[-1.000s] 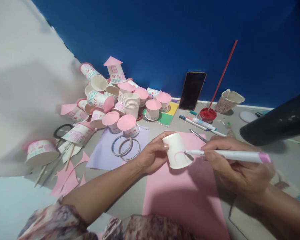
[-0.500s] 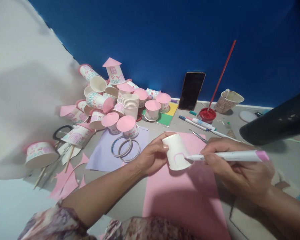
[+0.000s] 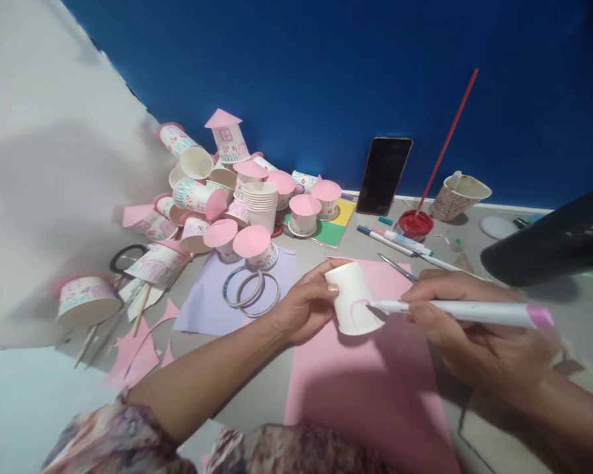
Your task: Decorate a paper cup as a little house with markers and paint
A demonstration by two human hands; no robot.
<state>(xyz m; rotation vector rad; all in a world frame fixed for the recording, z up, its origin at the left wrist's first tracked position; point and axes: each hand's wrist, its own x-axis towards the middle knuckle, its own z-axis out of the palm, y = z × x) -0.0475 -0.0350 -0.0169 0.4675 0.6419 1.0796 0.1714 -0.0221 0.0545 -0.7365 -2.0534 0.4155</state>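
Observation:
My left hand [image 3: 304,306] grips a white paper cup [image 3: 352,299] turned upside down and tilted, just above a pink sheet of paper [image 3: 370,382]. My right hand [image 3: 474,329] holds a white marker with a pink end cap [image 3: 462,311]. Its tip touches the cup's side, where a pink curved line is drawn. Both forearms reach in from the bottom edge of the view.
A heap of decorated cups with pink paper roofs [image 3: 227,197] lies at the back left beside a stack of plain cups [image 3: 259,201]. Tape rings [image 3: 250,289] rest on lilac paper. A phone [image 3: 383,174], red paint pot [image 3: 415,224], pens [image 3: 395,242], scissors [image 3: 126,258] and pink scraps [image 3: 138,345] surround them.
The marker tip has shifted slightly along the cup's side while the pink curve stays under it. The camera moved a little; the cup is held in nearly the same spot.

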